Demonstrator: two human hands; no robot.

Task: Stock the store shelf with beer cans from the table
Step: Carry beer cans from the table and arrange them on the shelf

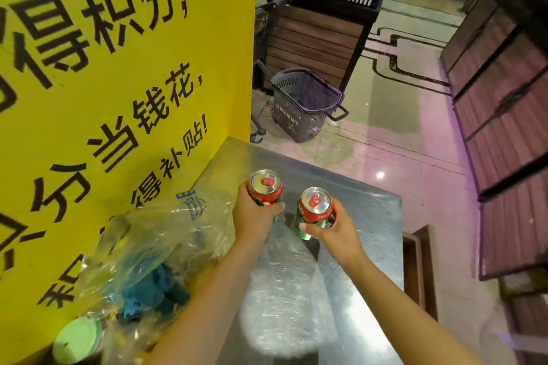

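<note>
Two red-and-green beer cans with silver tops and red pull tabs are over the steel table (370,216). My left hand (253,218) grips the left can (264,187) from its near side. The right can (315,204) is wrapped by my right hand (332,230), fingers around its green lower half. Both cans are upright, about a hand's width apart. Whether they rest on the table or hang just above it is unclear. No store shelf for cans is in view.
A yellow sign wall (118,83) stands close on the left. A crumpled clear plastic bag (154,255) with teal contents lies on the table's left side. A grey shopping basket (305,104) sits on the tiled floor beyond. Wooden slatted display stands (510,142) line the right.
</note>
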